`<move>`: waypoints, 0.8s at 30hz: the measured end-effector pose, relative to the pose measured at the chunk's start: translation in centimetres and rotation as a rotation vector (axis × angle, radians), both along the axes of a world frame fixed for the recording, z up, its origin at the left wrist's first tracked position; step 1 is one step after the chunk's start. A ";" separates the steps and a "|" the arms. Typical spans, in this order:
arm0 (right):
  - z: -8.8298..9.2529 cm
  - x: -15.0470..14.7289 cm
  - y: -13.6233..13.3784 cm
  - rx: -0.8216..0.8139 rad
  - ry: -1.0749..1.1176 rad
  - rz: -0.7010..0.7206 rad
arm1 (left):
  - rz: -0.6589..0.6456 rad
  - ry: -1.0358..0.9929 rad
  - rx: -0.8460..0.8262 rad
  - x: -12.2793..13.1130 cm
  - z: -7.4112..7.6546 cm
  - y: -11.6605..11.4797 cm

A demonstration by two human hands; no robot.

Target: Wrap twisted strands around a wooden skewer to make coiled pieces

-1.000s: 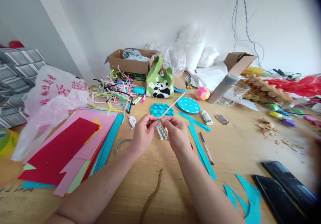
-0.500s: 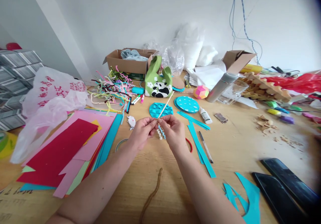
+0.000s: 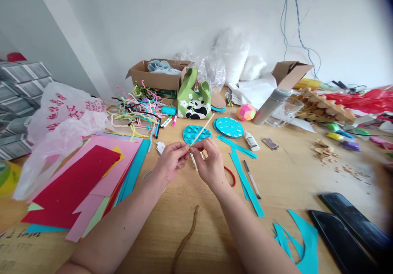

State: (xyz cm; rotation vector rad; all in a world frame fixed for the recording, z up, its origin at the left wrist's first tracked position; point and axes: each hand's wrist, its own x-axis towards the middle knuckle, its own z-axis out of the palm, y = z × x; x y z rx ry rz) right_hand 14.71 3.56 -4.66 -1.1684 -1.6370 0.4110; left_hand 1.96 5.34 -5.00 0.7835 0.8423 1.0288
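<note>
Over the middle of the table, my left hand [image 3: 172, 159] and my right hand [image 3: 211, 159] meet, fingertips pinched. Between them is a thin cream-coloured stick [image 3: 204, 129], slanting up and away to the right; its material is unclear. Just below the fingers a white coiled strand [image 3: 194, 161] shows, partly hidden by my hands. Behind the stick lies a blue disc with raised bumps [image 3: 189, 134]. A red ring [image 3: 231, 177] sits beside my right wrist, and a white paper cutout [image 3: 160, 147] beside my left hand. Nearer me lies a brown pipe cleaner [image 3: 188, 237].
Coloured paper sheets [image 3: 76, 175] lie left, below a heap of pipe cleaners [image 3: 138, 106]. A green panda bag [image 3: 194, 102] stands at the back. To the right are blue strips [image 3: 245, 184], a pen [image 3: 252, 180], a glue bottle [image 3: 251, 141], a grey flask [image 3: 270, 108] and two phones [image 3: 340, 237].
My right hand has turned slightly and its fingers are more bent. The stick leans a little further right. The blue coiled strand below the fingers is now out of sight.
</note>
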 end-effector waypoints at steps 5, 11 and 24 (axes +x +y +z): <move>-0.6 0.7 0.7 -0.151 0.172 0.029 | 0.071 -0.033 0.002 0.3 0.1 -0.2; -0.9 0.8 1.2 -0.331 0.313 0.073 | 0.140 -0.013 0.065 0.4 -0.1 -0.2; -0.5 0.9 0.9 -0.331 0.284 0.073 | 0.077 0.130 0.152 0.7 -0.2 -0.5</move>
